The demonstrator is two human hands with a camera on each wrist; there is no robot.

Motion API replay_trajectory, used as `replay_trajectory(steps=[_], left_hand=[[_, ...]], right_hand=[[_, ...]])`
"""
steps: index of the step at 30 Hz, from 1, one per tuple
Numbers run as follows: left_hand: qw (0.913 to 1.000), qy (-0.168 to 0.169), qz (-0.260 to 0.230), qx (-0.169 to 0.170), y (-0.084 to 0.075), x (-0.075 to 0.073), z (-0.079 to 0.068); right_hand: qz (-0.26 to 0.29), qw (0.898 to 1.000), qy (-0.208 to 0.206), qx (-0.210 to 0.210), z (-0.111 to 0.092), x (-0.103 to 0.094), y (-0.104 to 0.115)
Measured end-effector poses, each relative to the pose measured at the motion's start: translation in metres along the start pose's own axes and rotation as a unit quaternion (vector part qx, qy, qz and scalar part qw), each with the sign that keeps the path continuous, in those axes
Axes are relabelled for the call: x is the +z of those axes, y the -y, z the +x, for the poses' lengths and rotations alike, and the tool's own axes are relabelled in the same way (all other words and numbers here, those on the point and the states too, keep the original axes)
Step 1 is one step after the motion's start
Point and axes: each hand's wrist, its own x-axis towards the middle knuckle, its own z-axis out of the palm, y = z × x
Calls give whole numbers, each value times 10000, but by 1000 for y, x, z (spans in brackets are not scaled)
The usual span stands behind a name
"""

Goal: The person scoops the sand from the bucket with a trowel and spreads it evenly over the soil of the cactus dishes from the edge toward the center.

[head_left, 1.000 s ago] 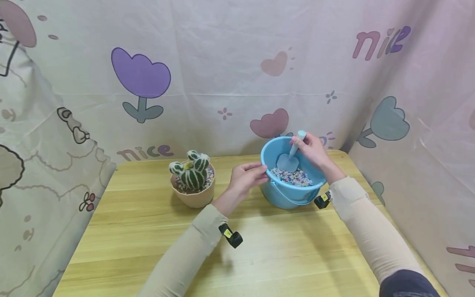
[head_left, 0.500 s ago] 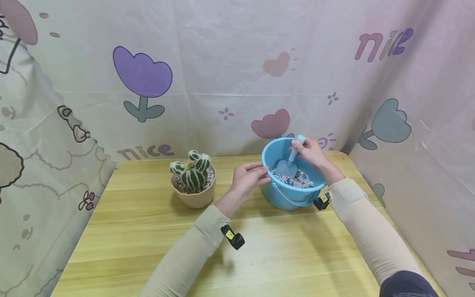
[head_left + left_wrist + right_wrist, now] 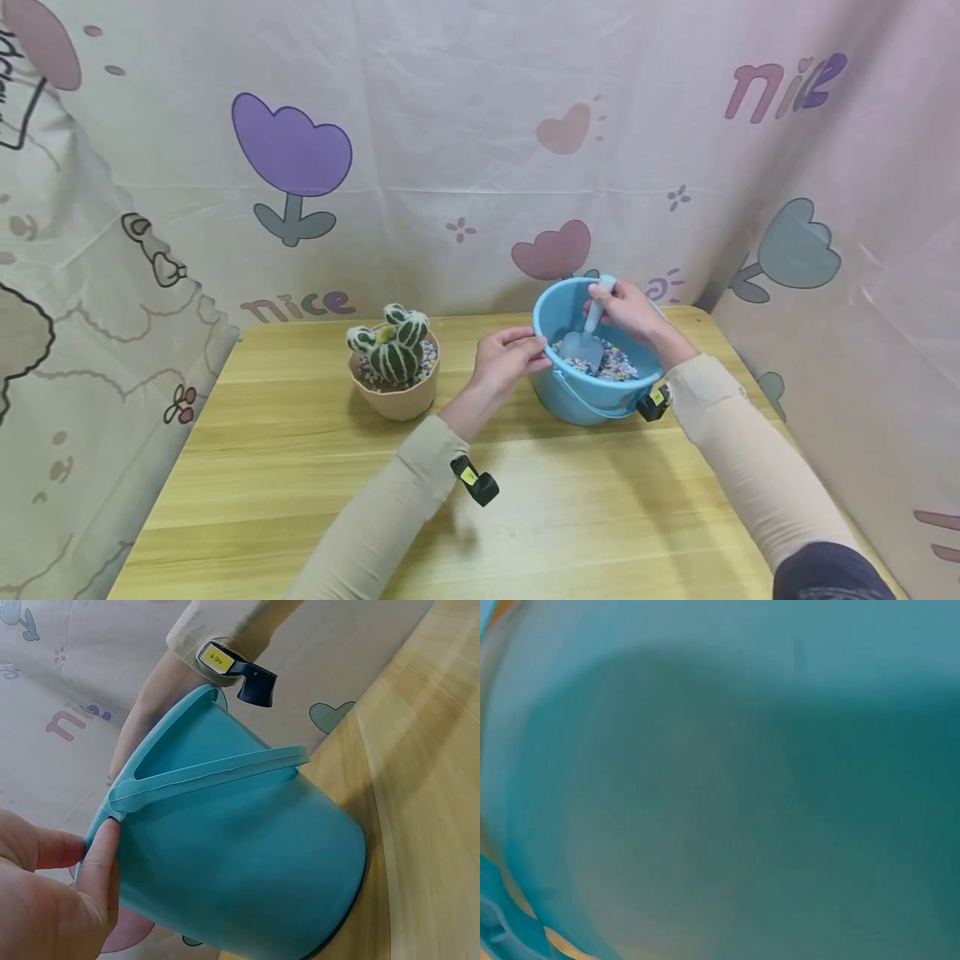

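Note:
A blue plastic bucket [image 3: 577, 404] stands on the table at the back right, with multicoloured gravel [image 3: 617, 365] inside. My left hand [image 3: 504, 360] pinches its left rim between thumb and fingers; the left wrist view shows the fingers [image 3: 97, 870] by the handle joint. Over the bucket, my right hand [image 3: 632, 312] grips the handle of a light blue toy shovel [image 3: 583, 347], whose blade tip dips into the gravel. The bucket handle [image 3: 217, 774] hangs down along the outside. Only blurred blue bucket wall fills most of the right wrist view.
Left of the bucket stands a potted cactus [image 3: 395, 360] in a peach pot [image 3: 401, 407] topped with small stones. A wooden table [image 3: 540, 517] carries both. Printed cloth [image 3: 420, 125] hangs close behind the table and along both sides.
The shovel and right hand have lowered slightly, and the blade has sunk into the gravel. My left hand keeps its hold on the rim. The whole head view has shifted a little.

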Motion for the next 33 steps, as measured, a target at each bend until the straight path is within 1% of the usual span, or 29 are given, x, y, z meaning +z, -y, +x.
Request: replay_trajectory(steps=[5, 11, 19, 24, 28, 33], left_hand=[[10000, -12, -27, 14, 1, 2, 0], [10000, -39, 18, -10, 1, 3, 0], [10000, -32, 41, -8, 0, 0, -1], [10000, 13, 42, 19, 2, 0, 0], [10000, 4, 49, 20, 1, 0, 1], [10000, -15, 63, -6, 0, 1, 0]], right_hand=[[-109, 9999, 5, 96, 2, -1, -2], [-85, 9999, 47, 66, 0, -4, -2], [314, 9991, 181, 200, 1, -6, -4], [460, 9978, 221, 429, 2, -8, -4], [734, 9950, 331, 589, 0, -9, -3], [1051, 9910, 459, 692, 1, -12, -4]])
